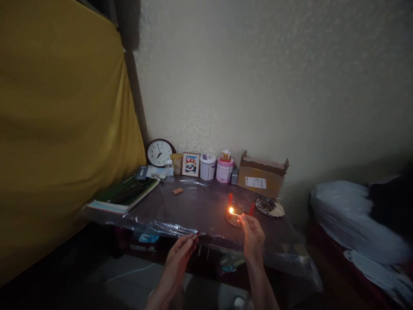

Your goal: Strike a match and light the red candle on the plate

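My right hand (251, 232) pinches a burning match (237, 214), its flame at the left tip. The flame glows over a round plate (228, 218), close to a short upright red candle (230, 199). Another red candle (251, 209) stands slightly tilted at the plate's right side, just behind my fingers. Lower and to the left, at the table's front edge, my left hand (180, 254) is closed on a small, thin matchbox (195, 235), mostly covered by the fingers.
A plastic-covered table (190, 211) bears a small brown block (177, 190), books (129, 193), a clock (159, 153), a framed picture (190, 164), tins (208, 167), a cardboard box (261, 176) and a dark-patterned disc (270, 207). A yellow curtain (64, 107) hangs left.
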`<control>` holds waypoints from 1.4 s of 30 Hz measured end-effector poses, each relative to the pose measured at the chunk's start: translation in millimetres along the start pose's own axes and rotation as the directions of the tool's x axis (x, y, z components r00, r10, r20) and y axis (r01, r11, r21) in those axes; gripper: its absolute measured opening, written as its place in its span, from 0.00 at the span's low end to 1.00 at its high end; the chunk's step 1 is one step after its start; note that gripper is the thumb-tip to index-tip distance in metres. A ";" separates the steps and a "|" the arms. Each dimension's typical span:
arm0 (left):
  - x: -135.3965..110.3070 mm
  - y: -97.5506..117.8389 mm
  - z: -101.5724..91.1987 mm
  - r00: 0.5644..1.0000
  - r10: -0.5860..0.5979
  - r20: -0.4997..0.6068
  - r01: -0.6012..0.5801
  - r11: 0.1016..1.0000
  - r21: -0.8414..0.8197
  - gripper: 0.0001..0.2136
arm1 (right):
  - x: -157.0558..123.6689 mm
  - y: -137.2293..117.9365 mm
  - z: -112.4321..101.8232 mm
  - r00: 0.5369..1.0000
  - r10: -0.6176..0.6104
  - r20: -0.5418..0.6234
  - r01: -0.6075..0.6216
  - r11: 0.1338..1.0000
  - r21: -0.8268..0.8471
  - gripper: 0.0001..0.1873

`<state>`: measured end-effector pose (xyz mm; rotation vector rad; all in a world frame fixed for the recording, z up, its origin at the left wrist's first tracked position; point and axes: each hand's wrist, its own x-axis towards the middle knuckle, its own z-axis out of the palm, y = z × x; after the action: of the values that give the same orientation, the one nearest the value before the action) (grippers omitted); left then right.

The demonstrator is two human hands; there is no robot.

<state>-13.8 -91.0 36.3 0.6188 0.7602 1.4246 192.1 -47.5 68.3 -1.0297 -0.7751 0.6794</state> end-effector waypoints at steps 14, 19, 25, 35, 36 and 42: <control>1.4 -0.9 -1.6 1.000 -0.002 0.002 0.002 1.000 -0.010 0.11 | 4.5 2.8 0.9 0.999 -0.032 0.017 0.032 0.999 -0.011 0.13; 5.1 -0.6 0.2 1.000 -0.008 -0.024 0.008 1.000 0.005 0.13 | 10.9 3.8 1.4 0.999 0.001 0.040 -0.002 1.000 0.008 0.13; 16.2 -5.7 -1.6 1.000 0.018 0.010 -0.018 1.000 -0.006 0.11 | 16.8 2.0 2.2 0.996 0.053 0.069 -0.056 0.997 0.046 0.12; 33.9 -4.4 9.2 1.000 0.006 0.021 -0.006 1.000 0.003 0.10 | 28.8 4.3 -1.0 0.987 0.115 0.114 -0.110 0.993 -0.048 0.11; 37.2 -5.0 9.8 0.999 0.011 0.031 -0.011 1.000 0.001 0.09 | 29.8 4.6 -0.7 0.986 0.123 0.114 -0.117 0.991 -0.059 0.10; 61.0 -8.2 12.8 0.998 0.032 0.050 -0.032 0.999 -0.014 0.08 | 35.9 8.2 1.7 0.986 0.118 0.121 -0.110 0.992 -0.066 0.10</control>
<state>0.7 -30.0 32.3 0.6569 0.7040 1.4372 209.5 -15.1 69.7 -1.0993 -0.8534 0.8294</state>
